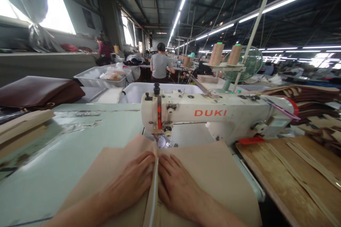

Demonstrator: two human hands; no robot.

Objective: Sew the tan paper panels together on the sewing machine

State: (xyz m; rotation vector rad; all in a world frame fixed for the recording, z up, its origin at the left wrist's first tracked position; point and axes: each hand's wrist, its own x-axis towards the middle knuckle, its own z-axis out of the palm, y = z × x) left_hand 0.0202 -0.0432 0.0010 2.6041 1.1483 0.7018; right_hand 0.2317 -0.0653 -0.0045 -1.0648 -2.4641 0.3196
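My left hand [130,182] lies flat, fingers stretched out, on the left half of a tan sheet of material [213,173]. My right hand [177,184] lies flat on the right half. Between them runs a raised pale seam [155,188] that leads up to the needle and presser foot [161,138] of a white DUKI sewing machine [210,113]. Both hands press the sheet down on the pale green table [66,156], fingertips a short way in front of the needle.
A brown bag [39,92] and tan boards lie at the left. A wooden board with thin strips [298,170] sits at the right, stacked pieces behind it. Thread cones [216,54] and a fan stand behind the machine. White bins [98,78] and other workers are farther back.
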